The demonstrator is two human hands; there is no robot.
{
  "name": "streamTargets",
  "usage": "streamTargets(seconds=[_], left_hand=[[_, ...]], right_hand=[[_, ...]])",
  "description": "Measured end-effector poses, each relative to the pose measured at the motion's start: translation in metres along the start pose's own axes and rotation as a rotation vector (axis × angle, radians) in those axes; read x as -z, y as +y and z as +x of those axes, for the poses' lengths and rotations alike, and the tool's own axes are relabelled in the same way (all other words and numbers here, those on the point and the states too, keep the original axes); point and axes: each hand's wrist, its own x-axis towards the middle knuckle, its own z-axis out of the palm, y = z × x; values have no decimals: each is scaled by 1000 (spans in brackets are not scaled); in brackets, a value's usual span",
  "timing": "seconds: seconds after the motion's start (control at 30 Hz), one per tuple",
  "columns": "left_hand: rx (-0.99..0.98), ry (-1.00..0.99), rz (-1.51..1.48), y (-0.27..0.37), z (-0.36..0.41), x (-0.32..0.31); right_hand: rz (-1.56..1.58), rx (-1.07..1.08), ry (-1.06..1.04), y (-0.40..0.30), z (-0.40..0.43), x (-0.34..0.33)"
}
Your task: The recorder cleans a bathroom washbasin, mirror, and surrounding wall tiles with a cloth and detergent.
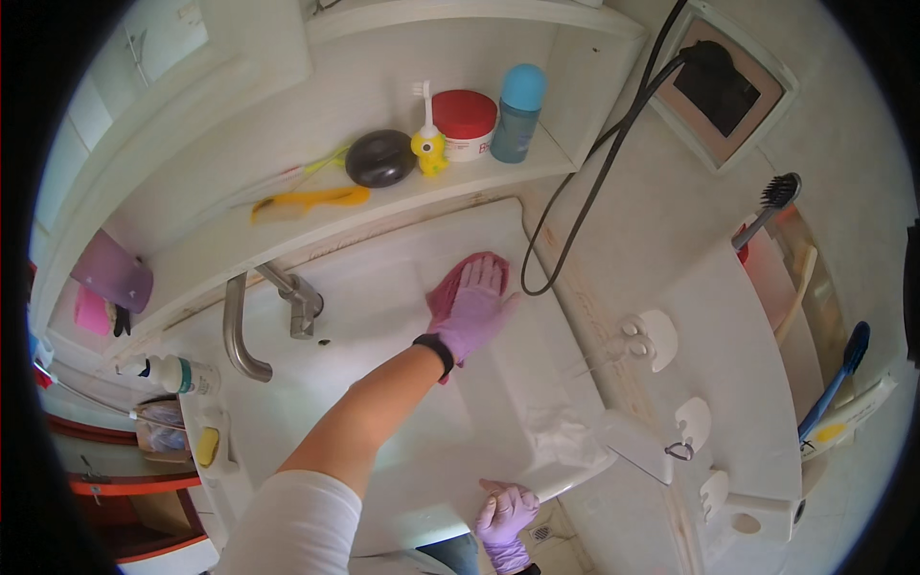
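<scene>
My left hand point(473, 316), in a pink-purple glove with a black band at the wrist, lies flat on a dark pink cloth point(445, 291). It presses the cloth against the back right part of a white washbasin point(410, 449). Cloth shows beyond the fingertips and at the left side of the hand. My right hand point(507, 512), gloved alike, is curled at the basin's front edge, with nothing visible in it. A brushed-metal faucet point(303, 309) stands left of my left arm. Something white and crumpled point(564, 435) lies on the basin's right side; its material is unclear.
Above the basin, a shelf holds a yellow comb point(309, 201), a dark oval object point(381, 158), a red-lidded jar point(466, 126) and a blue-capped bottle point(517, 115). A black cable point(596, 172) loops down at right. A pump bottle point(188, 375) and yellow soap point(208, 447) sit left.
</scene>
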Motion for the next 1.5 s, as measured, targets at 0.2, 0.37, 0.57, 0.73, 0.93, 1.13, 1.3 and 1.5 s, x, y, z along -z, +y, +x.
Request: streamTargets(seconds=[0.2, 0.37, 0.57, 0.73, 0.93, 1.13, 1.3, 1.5], left_hand=[[16, 7, 43, 20, 25, -10], [-228, -81, -31, 34, -6, -9], [-81, 197, -321, 3, 50, -14], [-49, 214, -299, 25, 44, -20], [-474, 47, -323, 97, -57, -16], [-409, 32, -193, 80, -33, -11], [-314, 270, -513, 73, 20, 8], [-143, 377, -1037, 90, 44, 11]], right_hand=[[56, -23, 2, 2, -5, -7], [20, -28, -6, 2, -5, -3], [53, -15, -12, 2, -13, -8], [56, -2, -21, 3, -9, -7], [65, 6, 4, 1, -1, -4], [66, 16, 0, 2, 0, -6], [40, 0, -30, -3, -3, -4], [83, 2, 2, 0, -4, -7]])
